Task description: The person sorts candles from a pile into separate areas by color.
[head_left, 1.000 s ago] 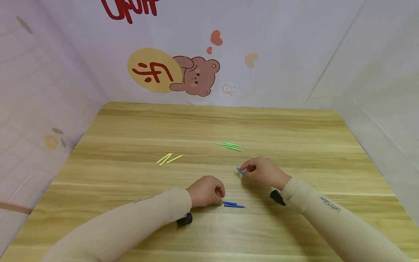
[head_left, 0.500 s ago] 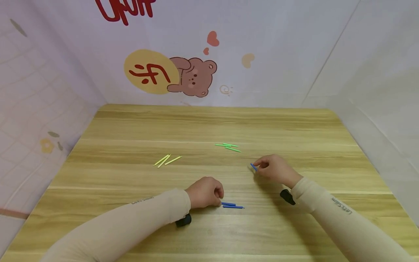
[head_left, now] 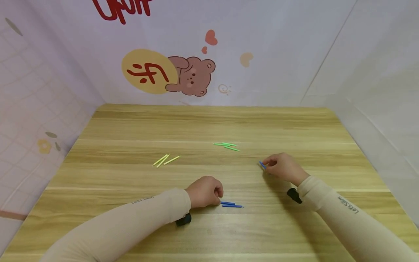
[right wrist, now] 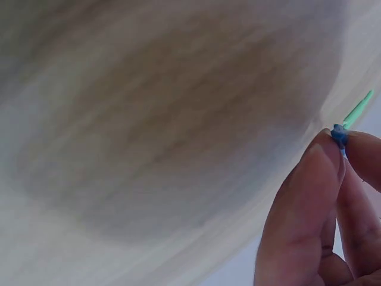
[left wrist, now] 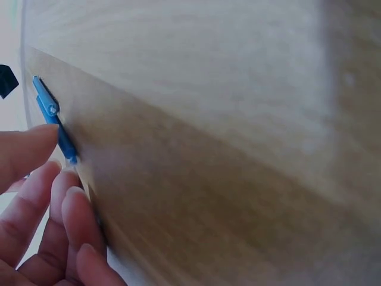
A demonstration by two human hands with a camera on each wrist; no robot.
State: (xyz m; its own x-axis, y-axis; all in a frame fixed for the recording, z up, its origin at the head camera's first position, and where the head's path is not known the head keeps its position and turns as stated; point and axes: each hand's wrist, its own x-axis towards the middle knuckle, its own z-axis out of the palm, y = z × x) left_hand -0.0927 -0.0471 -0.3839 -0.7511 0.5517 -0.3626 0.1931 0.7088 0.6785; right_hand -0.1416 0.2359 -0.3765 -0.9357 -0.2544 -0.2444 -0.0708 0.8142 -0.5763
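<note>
In the head view, my right hand (head_left: 284,168) pinches a thin blue candle (head_left: 262,164) between thumb and fingers, right of centre and just over the table. The right wrist view shows only the end of this candle (right wrist: 339,134) at the fingertips. Two more blue candles (head_left: 232,206) lie side by side near the front. Beside their left ends rests my left hand (head_left: 203,192), fingers loosely curled. In the left wrist view its thumb (left wrist: 41,146) overlaps one candle (left wrist: 66,146), whose end shows past it; no firm grip is visible.
Three green candles (head_left: 231,148) lie further back, near the middle of the wooden table (head_left: 131,123). Three yellow candles (head_left: 171,160) lie to the left. Printed white walls (head_left: 278,43) enclose the back and sides. Both wrists carry a black device (head_left: 294,195).
My right hand has moved to the right and slightly back with the blue candle in its pinch. The left hand and the candles on the table stay put; the head view has shifted slightly.
</note>
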